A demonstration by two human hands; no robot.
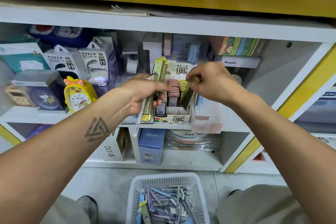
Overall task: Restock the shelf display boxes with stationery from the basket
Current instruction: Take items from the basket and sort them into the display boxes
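Observation:
A display box of 0.7 HB pencil leads (pixel 179 118) stands on the middle shelf, with rows of pink and yellow lead cases (pixel 173 87) in it. My left hand (pixel 143 94) grips a bundle of yellow lead cases (pixel 157 71) and a white pen (pixel 139 114), just left of the box. My right hand (pixel 211 80) pinches one yellow lead case (pixel 188 96), tilted, with its lower end in the box's right column. The white basket (pixel 197 183) on the floor between my feet holds several pens and lead cases.
Power bank boxes (pixel 61 60) and a yellow duck alarm clock (pixel 78 94) stand on the shelf to the left. A pink packet (pixel 209 122) sits right of the display box. A blue carton (pixel 151 143) stands on the shelf below. Yellow-edged shelving frames the right side.

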